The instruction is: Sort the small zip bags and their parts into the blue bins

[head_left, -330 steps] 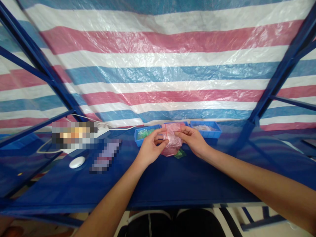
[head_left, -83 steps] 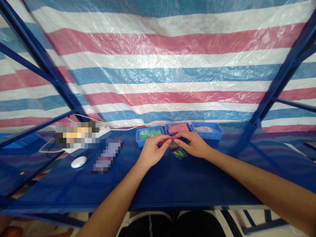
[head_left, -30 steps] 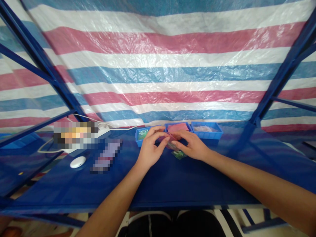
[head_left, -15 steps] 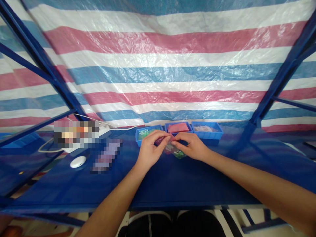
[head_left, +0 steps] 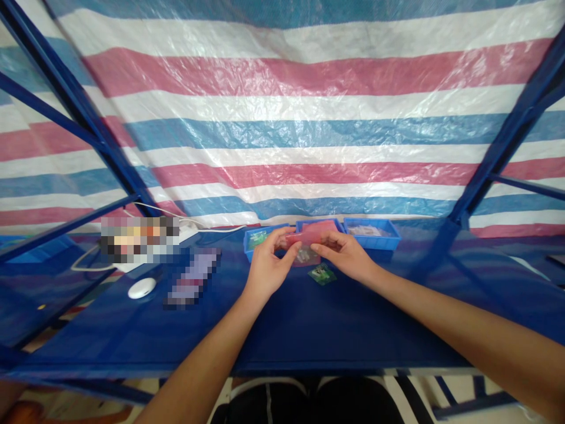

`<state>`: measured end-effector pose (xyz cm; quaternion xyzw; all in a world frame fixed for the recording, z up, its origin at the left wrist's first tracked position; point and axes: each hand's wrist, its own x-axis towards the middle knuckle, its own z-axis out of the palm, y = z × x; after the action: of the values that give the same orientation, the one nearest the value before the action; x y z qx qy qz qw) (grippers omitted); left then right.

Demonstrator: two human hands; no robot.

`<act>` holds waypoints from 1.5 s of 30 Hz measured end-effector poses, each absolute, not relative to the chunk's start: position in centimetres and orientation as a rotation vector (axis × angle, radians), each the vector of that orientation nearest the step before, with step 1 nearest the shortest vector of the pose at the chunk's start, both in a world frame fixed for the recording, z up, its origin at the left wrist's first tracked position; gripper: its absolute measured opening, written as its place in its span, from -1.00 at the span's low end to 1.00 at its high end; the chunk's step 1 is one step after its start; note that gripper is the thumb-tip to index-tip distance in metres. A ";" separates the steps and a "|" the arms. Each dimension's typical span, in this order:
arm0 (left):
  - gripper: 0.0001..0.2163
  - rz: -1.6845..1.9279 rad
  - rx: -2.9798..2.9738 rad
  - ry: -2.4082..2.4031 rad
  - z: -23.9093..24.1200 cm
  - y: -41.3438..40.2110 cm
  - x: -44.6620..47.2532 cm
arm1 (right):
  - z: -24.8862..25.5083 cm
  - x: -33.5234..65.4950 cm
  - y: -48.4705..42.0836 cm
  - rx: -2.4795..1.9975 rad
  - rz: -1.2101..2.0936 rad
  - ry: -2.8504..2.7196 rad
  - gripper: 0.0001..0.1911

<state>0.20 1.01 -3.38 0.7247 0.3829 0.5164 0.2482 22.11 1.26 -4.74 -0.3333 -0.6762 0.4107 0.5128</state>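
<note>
My left hand (head_left: 268, 266) and my right hand (head_left: 348, 257) pinch a small pink see-through bag (head_left: 305, 246) between them, lifted a little above the blue table (head_left: 282, 318). Each hand grips one side of the bag's top edge, and something small and pale shows inside it. A small green packet (head_left: 322, 274) lies on the table just below my right hand. Behind the hands stand three blue trays: the left one (head_left: 256, 239) holds green items, the middle one (head_left: 318, 225) pink bags, the right one (head_left: 371, 232) pale items.
A white round device (head_left: 142, 288) and a blurred flat object (head_left: 190, 285) lie on the table's left. A white cable (head_left: 207, 227) runs along the back. Blue frame bars (head_left: 498, 147) rise on both sides before a striped tarp (head_left: 282, 118).
The hands have lifted the pink bag slightly off the table and spread it wider between them; the green packet stays on the table.
</note>
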 end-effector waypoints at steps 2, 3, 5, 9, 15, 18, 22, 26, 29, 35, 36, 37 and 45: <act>-0.62 1.391 1.971 1.015 -3.4 1.0 0.2 | -4.9 22.1 1.3 -0.801 1.000 -1.614 -0.61; -0.63 1.381 1.969 1.006 -3.4 1.0 0.1 | -5.0 22.1 1.3 -0.811 0.990 -1.619 -0.61; -0.65 1.360 1.974 1.015 -3.4 1.0 0.2 | -5.1 22.2 1.4 -0.836 0.958 -1.641 -0.62; -0.65 1.343 1.974 1.013 -3.3 0.9 0.2 | -5.3 22.4 1.5 -0.833 0.937 -1.678 -0.66; -0.60 1.344 1.950 0.970 -3.3 1.0 0.3 | -4.9 22.4 1.4 -0.846 0.953 -1.635 -0.68; -0.59 1.316 1.937 1.019 -3.6 1.3 0.3 | -4.7 22.7 1.7 -0.854 0.913 -1.571 -0.68; -0.68 1.315 1.921 1.019 -3.8 1.5 0.2 | -4.6 22.9 1.9 -0.846 0.932 -1.545 -0.65; -0.64 1.340 1.889 0.992 -3.8 1.4 0.3 | -4.6 22.8 1.8 -0.818 1.005 -1.578 -0.65; -0.62 1.345 1.842 0.956 -3.8 1.5 0.4 | -4.8 22.8 1.8 -0.829 1.043 -1.589 -0.68; -0.61 1.350 1.832 0.919 -4.0 1.8 0.5 | -5.2 22.8 1.9 -0.822 1.167 -1.576 -0.65; -0.61 1.376 1.870 0.952 -3.9 1.7 0.5 | -5.1 22.8 1.9 -0.826 1.146 -1.571 -0.66; -0.61 1.414 1.920 0.994 -3.8 1.6 0.5 | -5.1 22.7 1.9 -0.827 1.116 -1.565 -0.67; -0.63 1.511 2.072 1.138 -3.4 1.1 0.6 | -5.1 22.7 2.0 -0.847 1.011 -1.503 -0.70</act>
<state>0.61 1.10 -3.41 0.7282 0.3999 0.5310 0.1671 22.67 2.05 -5.06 -0.3563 -0.6324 0.4255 0.5404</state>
